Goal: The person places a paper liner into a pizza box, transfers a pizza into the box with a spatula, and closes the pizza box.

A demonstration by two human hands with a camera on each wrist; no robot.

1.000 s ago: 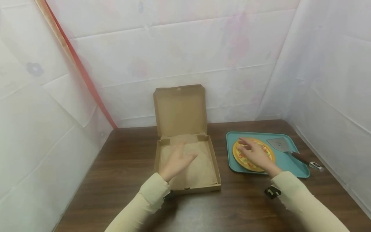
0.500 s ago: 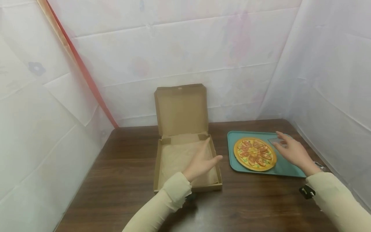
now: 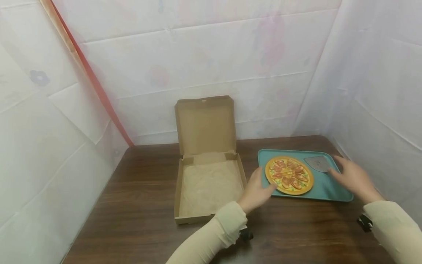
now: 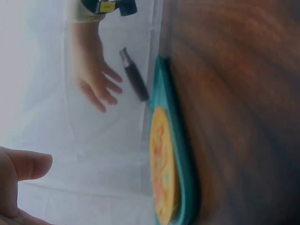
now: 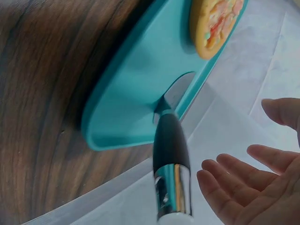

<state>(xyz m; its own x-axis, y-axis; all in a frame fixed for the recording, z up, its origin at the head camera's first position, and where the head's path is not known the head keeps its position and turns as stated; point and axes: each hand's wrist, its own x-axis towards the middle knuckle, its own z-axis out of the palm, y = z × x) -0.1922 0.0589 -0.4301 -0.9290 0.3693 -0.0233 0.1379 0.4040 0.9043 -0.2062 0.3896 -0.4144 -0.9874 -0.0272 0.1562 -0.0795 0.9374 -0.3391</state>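
Note:
A round pizza with a yellow rim and reddish toppings lies on the left part of a teal tray. To its right rests a pizza server with a flat metal blade; its dark handle ends in shiny metal and sticks out past the tray. My left hand hovers by the tray's left front edge, thumb spread, holding nothing. Above the server's handle is my right hand, which hides the handle in the head view. The right wrist view shows its fingers loosely bent, apart from the handle.
A cardboard pizza box stands left of the tray with its lid raised and brown paper in its base. Both are on a dark wooden table. White fabric walls enclose the back and sides.
My left hand has moved right, from over the box to the tray's left edge. My right hand has gone right, from above the pizza to above the server's handle.

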